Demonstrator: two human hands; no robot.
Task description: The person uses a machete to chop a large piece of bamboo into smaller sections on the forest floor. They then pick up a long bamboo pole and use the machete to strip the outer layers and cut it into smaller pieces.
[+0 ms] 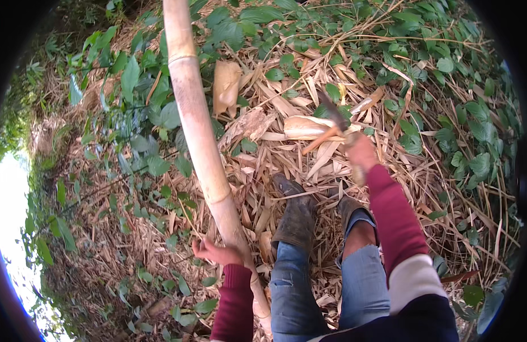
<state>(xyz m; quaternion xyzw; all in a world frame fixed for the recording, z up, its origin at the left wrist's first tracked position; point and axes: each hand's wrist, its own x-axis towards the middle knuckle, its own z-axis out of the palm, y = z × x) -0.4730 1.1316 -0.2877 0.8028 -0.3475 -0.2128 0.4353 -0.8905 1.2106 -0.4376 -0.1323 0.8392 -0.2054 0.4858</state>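
Note:
A long pale bamboo pole [198, 125] runs from the top edge down past my left side, with ringed joints along it. My left hand [218, 252] lies against the lower part of the pole, its fingers apart and pointing left, not wrapped round it. My right hand [361, 151] is closed round the handle of a machete [334, 111], whose dark blade points up and to the left over the leaf litter. Just left of that fist is a thin orange-brown strip [321, 140]; whether it touches the machete I cannot tell.
My dark muddy boots [295, 214] stand on dry bamboo leaves right of the pole. Split pale bamboo sheaths [226, 88] lie ahead. Green leafy plants [468, 137] grow on the right, with more [127, 80] at the left. Thin dry stems cross the upper right.

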